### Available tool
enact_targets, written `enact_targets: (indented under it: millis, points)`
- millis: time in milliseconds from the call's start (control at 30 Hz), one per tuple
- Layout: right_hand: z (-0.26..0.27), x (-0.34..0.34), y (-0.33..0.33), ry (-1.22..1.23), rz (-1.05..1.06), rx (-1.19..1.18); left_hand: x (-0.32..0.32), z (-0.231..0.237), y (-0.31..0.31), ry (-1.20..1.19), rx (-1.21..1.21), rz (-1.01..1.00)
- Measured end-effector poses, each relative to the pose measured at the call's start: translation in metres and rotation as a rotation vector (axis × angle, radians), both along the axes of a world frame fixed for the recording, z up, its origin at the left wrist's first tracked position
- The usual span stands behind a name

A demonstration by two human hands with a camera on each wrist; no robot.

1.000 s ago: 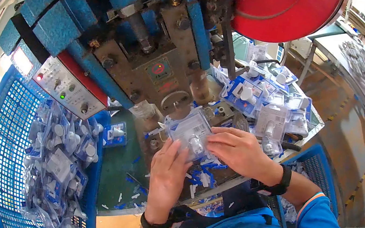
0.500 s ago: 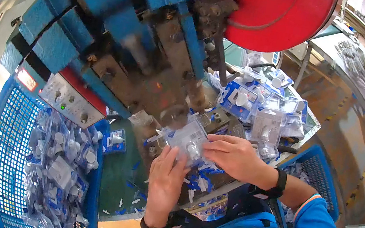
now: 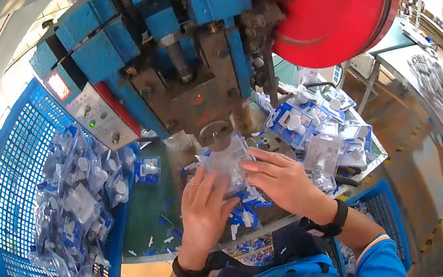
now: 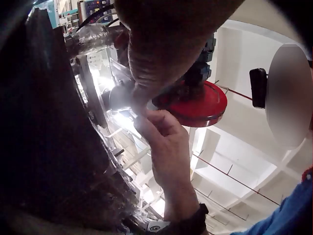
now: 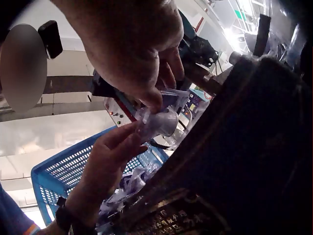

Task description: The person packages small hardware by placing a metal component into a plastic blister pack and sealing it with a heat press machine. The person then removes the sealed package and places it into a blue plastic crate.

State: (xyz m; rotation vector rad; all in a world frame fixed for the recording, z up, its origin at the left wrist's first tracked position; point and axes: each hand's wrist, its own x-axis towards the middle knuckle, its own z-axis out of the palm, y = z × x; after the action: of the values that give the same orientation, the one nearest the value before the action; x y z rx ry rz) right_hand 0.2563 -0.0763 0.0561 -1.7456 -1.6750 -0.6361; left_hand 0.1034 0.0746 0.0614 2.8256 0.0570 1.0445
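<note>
Both hands hold a clear plastic blister pack point(image 3: 229, 165) under the head of a blue press point(image 3: 200, 89). A white bulb-like item shows inside it. My left hand point(image 3: 202, 210) grips the near left edge, its thumb and fingertips pinching the plastic in the right wrist view. At the right edge, my right hand point(image 3: 283, 182) pinches the pack between thumb and fingers. The pack's clear, rounded bubble point(image 5: 164, 121) bulges out between the hands in the right wrist view. In the left wrist view, glare and the hand hide most of it.
A blue basket point(image 3: 23, 126) full of packs stands left, with a single pack point(image 3: 148, 169) beside it. More packs point(image 3: 315, 124) are piled right of the press. Blue and white scraps point(image 3: 247, 214) litter the table edge. A control box point(image 3: 102, 115) and red wheel point(image 3: 330, 23) flank the press.
The pack has tilted and blurred in the hands, its far edge still near the press head. The press was blurred half a second ago and is sharper now. The head view has shifted slightly.
</note>
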Motion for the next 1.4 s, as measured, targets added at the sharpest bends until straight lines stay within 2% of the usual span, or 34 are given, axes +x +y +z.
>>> enact_targets:
  millis: [167, 267, 300, 433, 533, 633, 700, 733, 767, 800, 833, 867, 933, 967, 1067, 1133, 1200, 1233, 1333, 1367, 1400]
  points:
    - [-0.003, 0.004, 0.003, -0.054, 0.046, -0.096, 0.014, -0.014, -0.006, 0.017, 0.080, 0.095]
    - [-0.028, 0.000, 0.002, 0.048, 0.054, -0.108, 0.013, -0.044, -0.010, 0.001, 0.109, 0.131]
    - [-0.034, 0.000, 0.003, 0.105, 0.061, -0.095, 0.013, -0.052, -0.008, -0.014, 0.119, 0.140]
    - [-0.033, -0.009, -0.007, -0.042, 0.050, 0.061, 0.005, -0.048, -0.013, -0.035, 0.077, 0.120]
    - [-0.023, -0.024, -0.019, -0.141, 0.056, 0.149, -0.004, -0.042, -0.030, -0.154, -0.029, 0.136]
    - [-0.017, -0.047, -0.027, -0.107, 0.150, 0.183, -0.014, -0.037, -0.050, -0.241, -0.062, 0.163]
    - [-0.005, -0.060, -0.032, -0.047, 0.245, 0.175, -0.019, -0.044, -0.059, -0.320, -0.361, 0.111]
    - [0.003, -0.067, -0.031, 0.083, 0.161, 0.236, -0.022, -0.048, -0.060, -0.359, -0.507, 0.080]
    - [0.010, -0.073, -0.029, 0.212, 0.073, 0.296, -0.032, -0.066, -0.056, -0.338, -0.842, -0.001]
    - [0.013, -0.078, -0.027, 0.342, -0.018, 0.353, -0.036, -0.081, -0.061, -0.541, -1.419, -0.253]
    - [0.008, -0.077, -0.025, 0.616, 0.002, 0.342, -0.037, -0.069, -0.071, -0.629, -1.624, -0.388]
    - [0.001, -0.077, -0.024, 0.855, 0.117, 0.234, -0.038, -0.057, -0.080, -0.720, -1.828, -0.527]
    - [-0.015, -0.077, -0.021, 1.322, 0.354, -0.001, -0.045, -0.063, -0.086, -0.627, -1.904, -0.610]
    - [-0.024, -0.081, -0.015, 1.189, 0.348, 0.149, -0.050, -0.066, -0.088, -0.577, -1.941, -0.649]
    - [-0.023, -0.072, -0.026, 1.149, 0.402, 0.009, -0.080, -0.054, -0.071, -0.012, -1.648, -0.099]
    - [-0.004, -0.068, -0.035, 1.034, 0.433, -0.085, -0.093, -0.064, -0.047, -0.132, -1.642, -0.227]
    - [0.000, -0.061, -0.043, 0.861, 0.484, -0.232, -0.106, -0.053, -0.041, -0.205, -1.446, -0.256]
    - [0.000, -0.062, -0.041, 0.874, 0.481, -0.269, -0.111, -0.055, -0.038, -0.218, -1.413, -0.276]
    - [0.006, -0.070, -0.034, 0.873, 0.454, -0.363, -0.101, -0.049, -0.050, -0.229, -1.573, -0.315]
    - [0.003, -0.076, -0.031, 0.837, 0.311, -0.249, -0.094, -0.051, -0.056, -0.379, -1.642, -0.300]
    - [0.003, -0.082, -0.030, 0.685, 0.212, -0.099, -0.090, -0.056, -0.062, -0.456, -1.673, -0.278]
